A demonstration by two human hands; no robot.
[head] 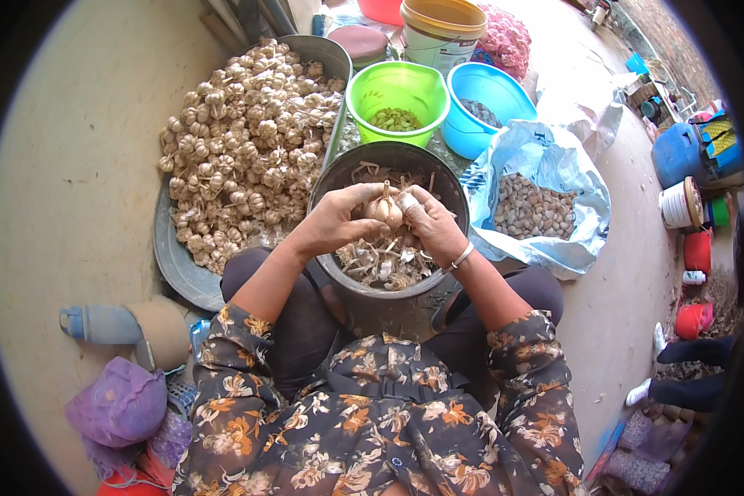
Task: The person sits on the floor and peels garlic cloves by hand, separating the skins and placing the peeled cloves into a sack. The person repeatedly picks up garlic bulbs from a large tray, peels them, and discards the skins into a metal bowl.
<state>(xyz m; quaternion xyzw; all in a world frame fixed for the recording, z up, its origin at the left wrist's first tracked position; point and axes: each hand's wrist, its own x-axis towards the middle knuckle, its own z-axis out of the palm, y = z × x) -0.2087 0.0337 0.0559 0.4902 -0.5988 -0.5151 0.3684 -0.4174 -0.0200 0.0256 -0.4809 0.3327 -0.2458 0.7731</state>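
Note:
A garlic bulb (385, 212) with a short stem pointing up is held between my two hands, above a dark round tub (322, 251). My left hand (338, 217) grips its left side with thumb and fingers. On the other side, my right hand (437, 226) has its white-wrapped thumb (409, 203) pressed close to the bulb; its fingertips are partly hidden. Dry garlic skins and stalks (384, 263) lie inside the tub, which stands between my knees.
A big heap of garlic bulbs (248, 142) fills a metal basin (186, 273) at left. Beyond the tub stand a green bucket (403, 68) and a blue bucket (502, 74). Loose cloves (533, 208) lie in a plastic sack (558, 149). A person's legs (688, 390) show at right.

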